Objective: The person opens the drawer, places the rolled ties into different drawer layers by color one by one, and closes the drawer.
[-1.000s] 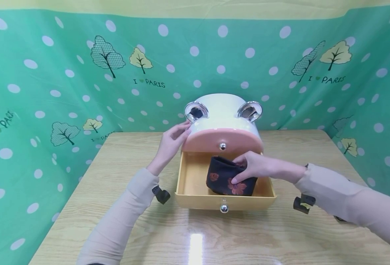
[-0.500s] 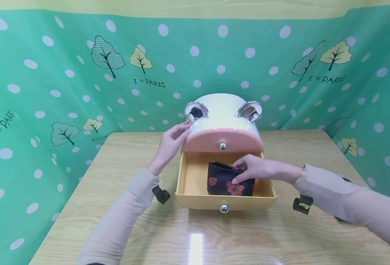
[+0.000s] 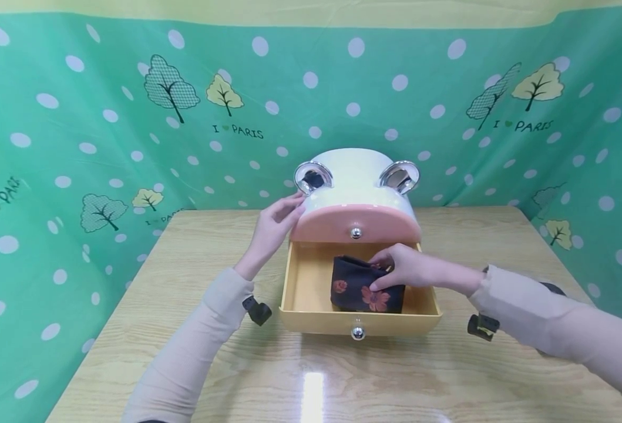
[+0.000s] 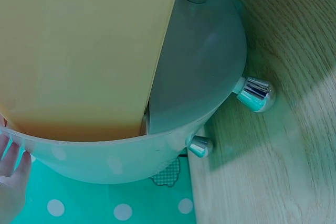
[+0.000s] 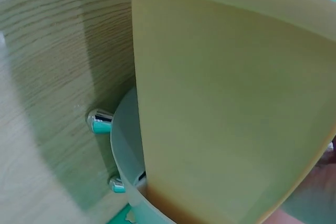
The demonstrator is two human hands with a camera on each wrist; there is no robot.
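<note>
A white storage box (image 3: 353, 176) with a pink upper drawer (image 3: 326, 226) stands on the table. Its yellow lower drawer (image 3: 308, 276) is pulled out. Inside this drawer is a dark folded fabric piece with orange flowers (image 3: 350, 291), pouch-like in shape. My right hand (image 3: 403, 267) pinches its upper right edge, thumb on the near face and fingers behind. Against the box's left side, below the silver eye-like ornament (image 3: 313, 177), rests my left hand (image 3: 276, 226). In the left wrist view, its extended fingers (image 4: 9, 161) touch the white wall.
Round silver knobs sit on the pink drawer front and the yellow one (image 3: 357, 333). Short silver legs (image 4: 257, 94) support the box on the wood-grain table (image 3: 205, 258). A green polka-dot curtain (image 3: 268, 88) hangs behind and at both sides.
The floral fabric, tilted a second ago, has turned straighter and shifted slightly left inside the drawer, still held by the right hand. The left hand stays against the box.
</note>
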